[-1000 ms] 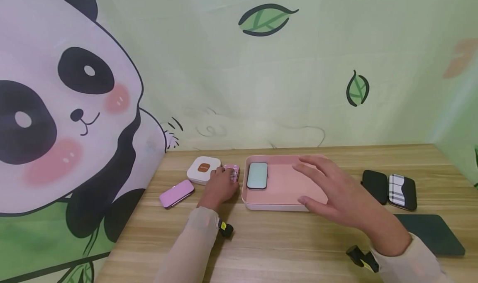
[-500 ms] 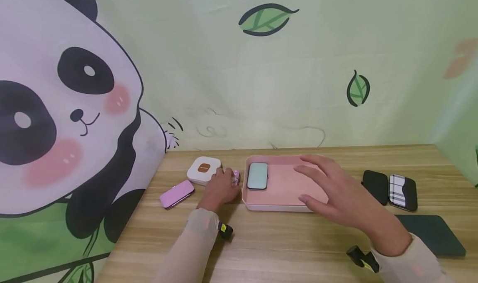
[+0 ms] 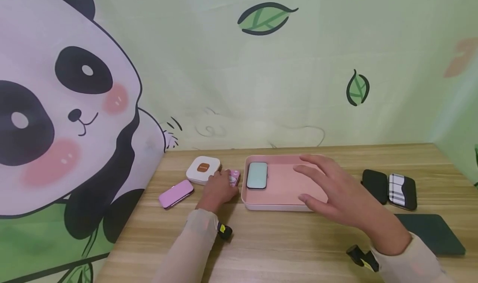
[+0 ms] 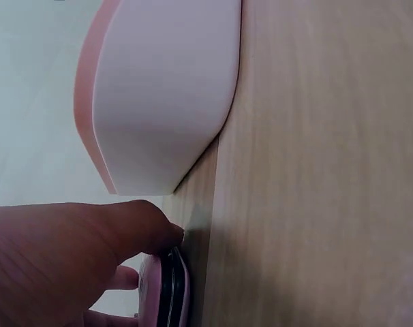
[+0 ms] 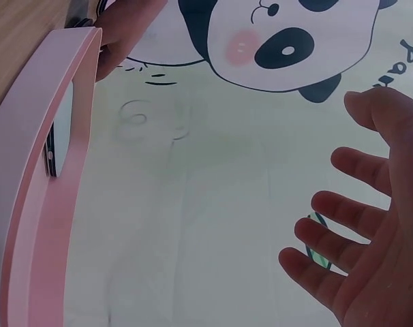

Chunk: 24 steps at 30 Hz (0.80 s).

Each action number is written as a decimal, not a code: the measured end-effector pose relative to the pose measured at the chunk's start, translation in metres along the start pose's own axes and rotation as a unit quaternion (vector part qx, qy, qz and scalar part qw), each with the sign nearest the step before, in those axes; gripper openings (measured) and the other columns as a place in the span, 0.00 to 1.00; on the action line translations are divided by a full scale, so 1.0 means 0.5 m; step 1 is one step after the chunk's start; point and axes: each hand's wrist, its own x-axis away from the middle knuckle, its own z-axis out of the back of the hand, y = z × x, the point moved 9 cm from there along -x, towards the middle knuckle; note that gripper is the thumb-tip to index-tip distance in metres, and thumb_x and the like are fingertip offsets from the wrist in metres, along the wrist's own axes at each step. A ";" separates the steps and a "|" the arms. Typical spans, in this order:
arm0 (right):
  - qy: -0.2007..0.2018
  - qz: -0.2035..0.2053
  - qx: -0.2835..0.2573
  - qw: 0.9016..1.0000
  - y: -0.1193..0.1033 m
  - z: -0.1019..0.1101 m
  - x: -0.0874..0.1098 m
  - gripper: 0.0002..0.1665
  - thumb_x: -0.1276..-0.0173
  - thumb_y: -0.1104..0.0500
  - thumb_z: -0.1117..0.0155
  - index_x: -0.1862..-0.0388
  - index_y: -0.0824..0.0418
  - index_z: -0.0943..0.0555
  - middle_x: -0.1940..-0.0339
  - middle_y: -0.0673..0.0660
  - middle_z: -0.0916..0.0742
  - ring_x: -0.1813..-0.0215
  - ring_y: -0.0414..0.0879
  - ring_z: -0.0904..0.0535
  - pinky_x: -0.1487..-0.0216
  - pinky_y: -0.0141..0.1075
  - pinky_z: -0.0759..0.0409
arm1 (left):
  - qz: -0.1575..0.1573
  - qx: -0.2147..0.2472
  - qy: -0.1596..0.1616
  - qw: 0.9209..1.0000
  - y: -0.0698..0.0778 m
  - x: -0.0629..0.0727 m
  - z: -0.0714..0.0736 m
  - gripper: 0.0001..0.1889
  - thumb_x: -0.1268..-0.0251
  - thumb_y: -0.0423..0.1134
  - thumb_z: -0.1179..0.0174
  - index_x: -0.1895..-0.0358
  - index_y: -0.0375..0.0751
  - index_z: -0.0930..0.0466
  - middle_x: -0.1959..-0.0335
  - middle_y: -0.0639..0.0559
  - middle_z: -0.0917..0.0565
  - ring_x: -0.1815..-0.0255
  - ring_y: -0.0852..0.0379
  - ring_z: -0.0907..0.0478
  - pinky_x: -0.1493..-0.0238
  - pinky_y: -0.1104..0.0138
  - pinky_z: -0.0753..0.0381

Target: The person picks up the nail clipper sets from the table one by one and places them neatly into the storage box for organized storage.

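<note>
My left hand (image 3: 218,188) is over a small pink patterned case (image 3: 234,178) on the table, just left of the pink tray (image 3: 284,206). In the left wrist view, the thumb is at one edge of that case (image 4: 167,293) and fingertips show on its far side, so the hand grips it; part of the case is hidden. A pale mint case (image 3: 257,175) lies at the left end inside the tray. Over the tray's right part, my right hand (image 3: 334,193) hovers with fingers spread, holding nothing; the right wrist view shows its bare palm.
A white rounded box (image 3: 203,169) with a brown label and a lilac case (image 3: 176,194) lie on the left. On the right are a black case (image 3: 374,186), a plaid-and-black case (image 3: 402,192) and a dark green flat slab (image 3: 433,234). A printed cloth hangs behind.
The pink patterned case has shifted slightly toward the front of the table under my left hand. My right hand stays nearly still over the tray.
</note>
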 end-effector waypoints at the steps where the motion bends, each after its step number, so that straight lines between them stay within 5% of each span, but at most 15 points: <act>1: 0.000 0.001 -0.001 1.000 -0.001 0.000 0.000 0.33 0.26 0.36 0.47 0.35 0.58 0.24 0.30 0.60 0.25 0.31 0.54 0.29 0.37 0.51 0.26 | -0.001 -0.001 0.000 1.000 0.000 0.001 0.000 0.38 0.41 0.51 0.37 0.27 0.41 0.34 0.37 0.35 0.26 0.40 0.38 0.28 0.39 0.48 0.25; 10: -0.006 0.000 -0.001 1.000 -0.003 -0.004 0.000 0.30 0.29 0.43 0.40 0.34 0.57 0.25 0.30 0.60 0.26 0.31 0.54 0.29 0.37 0.52 0.26 | -0.014 -0.003 -0.005 1.000 0.002 0.001 -0.001 0.38 0.36 0.54 0.37 0.25 0.46 0.35 0.34 0.36 0.26 0.38 0.36 0.29 0.38 0.47 0.26; 24: -0.019 -0.005 -0.004 1.000 0.005 -0.013 0.001 0.31 0.33 0.48 0.34 0.34 0.56 0.25 0.29 0.59 0.26 0.30 0.54 0.31 0.37 0.53 0.24 | -0.019 0.031 0.012 0.999 -0.003 -0.006 0.006 0.37 0.43 0.49 0.33 0.27 0.49 0.30 0.41 0.39 0.21 0.45 0.39 0.27 0.44 0.50 0.24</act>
